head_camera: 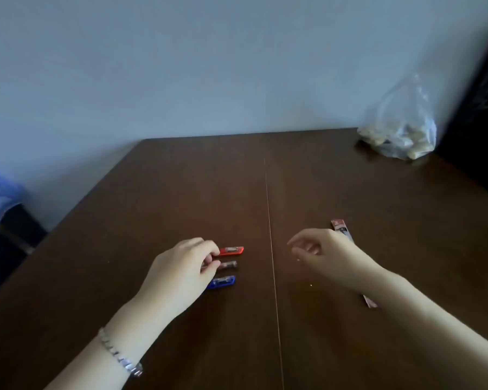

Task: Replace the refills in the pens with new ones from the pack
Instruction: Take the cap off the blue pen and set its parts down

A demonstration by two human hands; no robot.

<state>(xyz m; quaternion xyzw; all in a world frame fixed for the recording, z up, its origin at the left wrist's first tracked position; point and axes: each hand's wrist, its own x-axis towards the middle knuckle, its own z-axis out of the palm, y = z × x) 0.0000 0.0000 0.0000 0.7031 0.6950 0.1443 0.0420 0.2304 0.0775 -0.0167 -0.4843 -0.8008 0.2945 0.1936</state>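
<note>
Three pens lie side by side on the brown table (181, 192), only their right ends showing: a red pen (233, 250), a dark pen (228, 265) and a blue pen (223, 282). My left hand (178, 273) covers their left parts, its fingertips pinched on the dark pen. My right hand (323, 253) hovers to the right of the table's seam, fingers loosely curled with nothing in them. The slim refill pack (339, 226) lies beneath my right wrist, mostly hidden, its lower end showing by my forearm.
A clear plastic bag (400, 128) of pale lumps sits at the table's far right corner. A dark object stands along the right edge. Off the table's left side are a blue item and a dark seat. A bracelet circles my left wrist.
</note>
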